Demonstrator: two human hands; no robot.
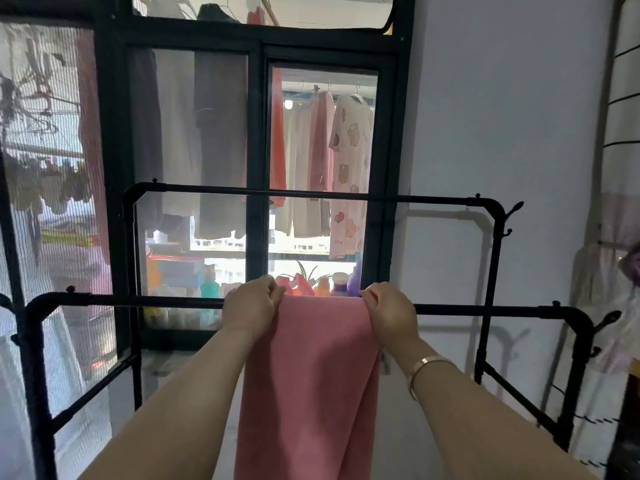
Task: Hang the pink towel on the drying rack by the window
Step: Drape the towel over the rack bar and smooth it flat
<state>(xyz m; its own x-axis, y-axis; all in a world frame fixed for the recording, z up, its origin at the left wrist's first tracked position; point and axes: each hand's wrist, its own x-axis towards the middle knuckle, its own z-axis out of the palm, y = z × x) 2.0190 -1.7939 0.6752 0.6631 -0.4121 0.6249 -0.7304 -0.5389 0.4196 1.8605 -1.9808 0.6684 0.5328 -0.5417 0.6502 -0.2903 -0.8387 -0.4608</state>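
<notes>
The pink towel (311,375) hangs down over the near top bar of the black metal drying rack (138,301), in the middle of the view. My left hand (251,308) pinches the towel's top left edge at the bar. At the top right edge my right hand (391,313), with a gold bangle on its wrist, grips the cloth the same way. The rack's far bar (311,195) runs in front of the dark-framed window (258,133). Whatever part of the towel lies behind the bar is hidden.
Clothes hang outside beyond the window (348,168). Coloured bottles (325,284) and a plant stand at the sill behind the rack. A white wall (502,116) is at the right, with hooks on the rack's right posts (512,209) and cloth hanging at the far right.
</notes>
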